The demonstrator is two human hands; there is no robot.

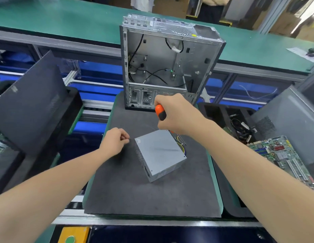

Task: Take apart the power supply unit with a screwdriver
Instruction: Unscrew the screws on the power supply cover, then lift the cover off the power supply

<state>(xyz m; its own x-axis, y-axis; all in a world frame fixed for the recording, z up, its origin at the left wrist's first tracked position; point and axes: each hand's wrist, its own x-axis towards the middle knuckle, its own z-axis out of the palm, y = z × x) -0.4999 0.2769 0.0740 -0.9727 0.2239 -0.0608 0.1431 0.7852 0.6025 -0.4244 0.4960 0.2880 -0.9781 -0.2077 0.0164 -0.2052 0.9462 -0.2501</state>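
Unscrewing seems underway: the right hand (173,114) grips the orange screwdriver (160,112) over the power supply unit (161,153), which lies on the grey mat (128,190). The left hand (114,141) pinches a likely screw (128,138), which needs setting aside next.

Arms outstretched; left grip (114,139) pinches a small dark piece (129,138), right grip (176,114) clenches screwdriver (160,112).
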